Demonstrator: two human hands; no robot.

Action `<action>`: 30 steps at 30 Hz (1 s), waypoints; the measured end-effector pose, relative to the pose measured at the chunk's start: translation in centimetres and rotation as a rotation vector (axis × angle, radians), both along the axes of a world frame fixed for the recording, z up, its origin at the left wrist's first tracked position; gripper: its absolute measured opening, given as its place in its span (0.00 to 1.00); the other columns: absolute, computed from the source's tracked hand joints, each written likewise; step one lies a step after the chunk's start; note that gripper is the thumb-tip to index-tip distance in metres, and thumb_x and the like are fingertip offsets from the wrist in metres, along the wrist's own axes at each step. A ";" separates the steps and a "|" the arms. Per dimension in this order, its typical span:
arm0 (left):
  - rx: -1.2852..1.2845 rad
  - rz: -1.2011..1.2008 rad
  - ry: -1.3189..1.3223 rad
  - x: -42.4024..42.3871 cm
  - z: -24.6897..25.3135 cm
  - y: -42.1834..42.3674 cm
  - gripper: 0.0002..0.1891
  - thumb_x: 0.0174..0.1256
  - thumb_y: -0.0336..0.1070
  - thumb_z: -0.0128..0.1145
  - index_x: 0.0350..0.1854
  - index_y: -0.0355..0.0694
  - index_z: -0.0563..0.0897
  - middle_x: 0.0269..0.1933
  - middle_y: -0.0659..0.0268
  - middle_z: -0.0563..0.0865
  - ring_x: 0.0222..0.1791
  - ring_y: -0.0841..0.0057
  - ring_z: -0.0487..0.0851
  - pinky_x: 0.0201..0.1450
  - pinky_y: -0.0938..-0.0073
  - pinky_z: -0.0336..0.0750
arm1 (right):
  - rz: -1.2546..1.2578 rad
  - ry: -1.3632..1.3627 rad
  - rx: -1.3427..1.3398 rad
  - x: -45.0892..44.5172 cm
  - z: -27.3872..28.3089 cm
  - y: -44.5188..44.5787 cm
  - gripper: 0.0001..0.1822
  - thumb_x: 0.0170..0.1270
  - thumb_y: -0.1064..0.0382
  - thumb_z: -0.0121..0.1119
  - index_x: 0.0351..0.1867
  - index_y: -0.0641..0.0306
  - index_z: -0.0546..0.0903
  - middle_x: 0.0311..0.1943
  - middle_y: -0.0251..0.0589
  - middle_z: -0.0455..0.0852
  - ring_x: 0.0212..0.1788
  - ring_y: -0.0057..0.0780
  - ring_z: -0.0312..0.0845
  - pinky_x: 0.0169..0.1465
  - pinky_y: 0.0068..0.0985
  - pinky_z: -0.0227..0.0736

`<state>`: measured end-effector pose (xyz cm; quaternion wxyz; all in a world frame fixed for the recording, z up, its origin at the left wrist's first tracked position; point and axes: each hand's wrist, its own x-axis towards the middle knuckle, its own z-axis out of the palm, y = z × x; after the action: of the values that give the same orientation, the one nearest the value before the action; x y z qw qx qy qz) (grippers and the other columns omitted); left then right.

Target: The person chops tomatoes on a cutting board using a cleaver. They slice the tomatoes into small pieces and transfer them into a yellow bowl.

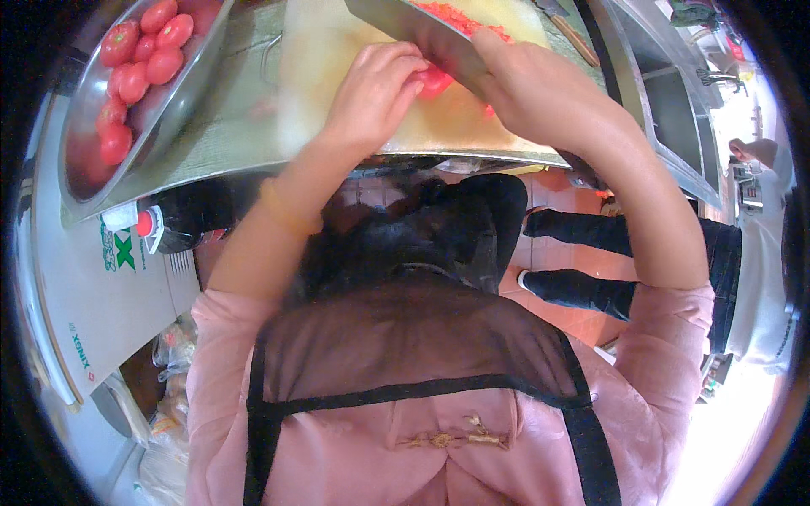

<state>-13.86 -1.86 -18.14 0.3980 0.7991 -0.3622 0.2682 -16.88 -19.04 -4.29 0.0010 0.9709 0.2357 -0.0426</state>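
Observation:
My right hand (538, 88) grips a wide-bladed cleaver (427, 41), its blade slanting up to the left across the cutting board (310, 95). Under my left hand (380, 88), the fingertips press a piece of tomato (435, 81) against the board beside the blade. Chopped tomato (465, 20) lies in a heap on the blade's far side. The cleaver's handle is mostly hidden in my right hand. To the left, a metal bowl (82, 161) holds several whole tomatoes (133, 82).
Beyond my right hand lies a wooden-handled knife (573, 39) near the board. A freezer (95, 303) stands at my left, with a red-capped bottle (180, 228) under the table edge. Another person (759, 253) stands at the right, by metal shelving (671, 95).

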 end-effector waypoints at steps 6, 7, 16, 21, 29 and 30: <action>0.004 -0.028 0.121 -0.1 0.0 -0.6 0.11 0.55 0.31 0.59 0.40 0.37 0.78 0.47 0.59 0.79 0.51 0.60 0.75 0.55 0.64 0.69 | -0.020 -0.007 0.170 3.6 -5.0 -0.8 0.12 0.61 0.63 0.50 0.41 0.69 0.72 0.32 0.60 0.81 0.38 0.56 0.77 0.42 0.42 0.71; -0.017 -0.030 0.103 0.0 -0.1 -0.6 0.11 0.54 0.30 0.60 0.40 0.37 0.78 0.47 0.59 0.79 0.50 0.60 0.75 0.55 0.64 0.69 | -0.010 -0.013 0.190 3.6 -4.7 -0.9 0.12 0.60 0.63 0.50 0.42 0.69 0.72 0.32 0.59 0.81 0.38 0.55 0.78 0.43 0.42 0.71; -0.053 0.013 0.039 0.0 -0.4 0.0 0.10 0.54 0.29 0.61 0.39 0.37 0.78 0.45 0.58 0.79 0.48 0.60 0.76 0.54 0.65 0.70 | -0.015 0.079 0.006 -0.5 2.1 0.1 0.12 0.59 0.65 0.49 0.41 0.70 0.71 0.30 0.61 0.80 0.37 0.56 0.77 0.41 0.44 0.69; -0.010 -0.012 0.034 -0.2 0.2 -0.5 0.09 0.53 0.29 0.61 0.37 0.37 0.79 0.44 0.58 0.79 0.48 0.60 0.76 0.53 0.66 0.70 | -0.030 0.013 0.078 2.4 -4.9 0.0 0.13 0.59 0.64 0.50 0.41 0.72 0.70 0.30 0.61 0.80 0.38 0.56 0.77 0.41 0.44 0.69; -0.051 0.027 0.045 0.0 -0.5 -0.1 0.10 0.52 0.30 0.62 0.36 0.36 0.78 0.43 0.59 0.80 0.47 0.60 0.76 0.52 0.65 0.71 | -0.050 -0.013 0.173 0.7 0.8 0.3 0.12 0.59 0.64 0.52 0.40 0.71 0.71 0.31 0.61 0.79 0.39 0.58 0.75 0.43 0.43 0.69; -0.049 0.023 0.037 0.1 -0.4 -0.1 0.10 0.52 0.30 0.62 0.36 0.36 0.78 0.43 0.59 0.80 0.47 0.60 0.76 0.52 0.65 0.71 | -0.033 0.034 0.164 -0.1 1.7 0.4 0.12 0.59 0.64 0.51 0.40 0.71 0.71 0.31 0.61 0.79 0.39 0.59 0.74 0.43 0.43 0.69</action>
<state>-13.75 -2.00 -18.54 0.4210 0.7979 -0.3388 0.2669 -17.02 -18.69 -2.59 -0.0833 0.9705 0.2225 -0.0398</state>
